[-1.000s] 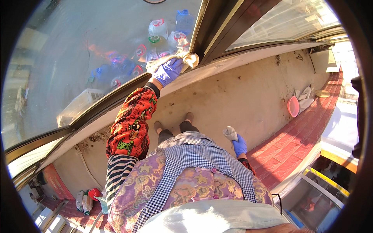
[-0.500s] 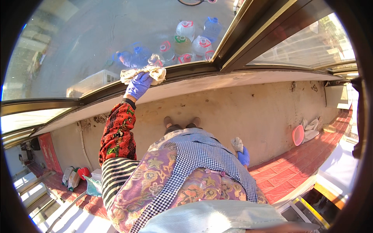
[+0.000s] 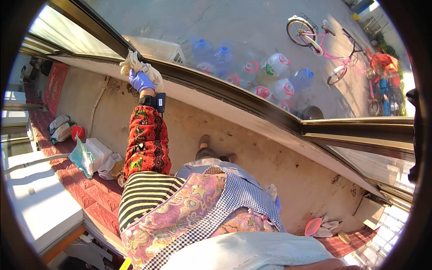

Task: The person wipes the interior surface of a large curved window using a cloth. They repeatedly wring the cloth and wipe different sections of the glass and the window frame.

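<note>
My left hand (image 3: pixel 141 81), in a blue-violet glove, is closed on a crumpled cream cloth (image 3: pixel 152 75). It presses the cloth against the dark window frame (image 3: pixel 189 74) at the pane's lower left corner, where an upright bar meets the sill. A black band with a small dark box (image 3: pixel 160 102) sits on that wrist, above a red patterned sleeve. My right hand (image 3: pixel 278 205), gloved alike, hangs low at my right side, mostly hidden behind the checked apron (image 3: pixel 238 193). A pale cloth (image 3: pixel 271 191) pokes out at that hand; its fingers are not visible.
Beyond the glass stand several large plastic bottles (image 3: pixel 274 67), a white box-shaped unit (image 3: pixel 155 48) and a pink bicycle (image 3: pixel 324 45). A pink basin (image 3: pixel 312 226) lies at the lower right. To the left are a white box (image 3: pixel 96 155) and a red container (image 3: pixel 78 132) on red brick-patterned covering.
My left hand has slid the cream cloth leftward along the frame to the corner. The view has turned left, and my right hand is now more covered by the apron.
</note>
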Action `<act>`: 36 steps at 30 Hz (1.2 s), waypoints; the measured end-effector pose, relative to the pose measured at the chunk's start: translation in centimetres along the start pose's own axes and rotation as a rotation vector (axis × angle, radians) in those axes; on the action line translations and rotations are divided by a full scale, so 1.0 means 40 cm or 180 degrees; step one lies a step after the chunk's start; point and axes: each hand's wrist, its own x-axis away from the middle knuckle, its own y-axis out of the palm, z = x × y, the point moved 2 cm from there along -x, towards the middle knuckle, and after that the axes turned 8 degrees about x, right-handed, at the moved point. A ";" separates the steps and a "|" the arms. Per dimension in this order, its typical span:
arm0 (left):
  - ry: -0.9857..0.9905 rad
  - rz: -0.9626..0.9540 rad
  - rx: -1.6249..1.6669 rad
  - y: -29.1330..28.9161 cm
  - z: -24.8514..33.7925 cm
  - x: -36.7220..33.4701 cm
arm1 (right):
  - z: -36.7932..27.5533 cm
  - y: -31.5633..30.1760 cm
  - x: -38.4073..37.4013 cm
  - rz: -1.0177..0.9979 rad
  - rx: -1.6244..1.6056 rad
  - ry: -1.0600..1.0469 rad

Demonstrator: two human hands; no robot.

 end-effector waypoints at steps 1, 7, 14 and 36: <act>-0.0143 0.0091 0.0112 0.001 -0.005 -0.047 | -0.031 -0.002 0.006 -0.0005 0.0027 -0.0042; -0.0475 0.0022 0.0571 0.085 -0.207 -0.059 | -0.105 0.015 -0.049 -0.0063 0.0385 -0.0100; -0.0568 -0.0680 -0.0511 0.231 -0.178 0.514 | -0.189 0.026 -0.058 -0.0170 0.0432 -0.0190; -0.0784 0.0327 0.0255 0.159 -0.226 0.234 | -0.179 0.095 0.031 -0.0196 0.0965 0.0104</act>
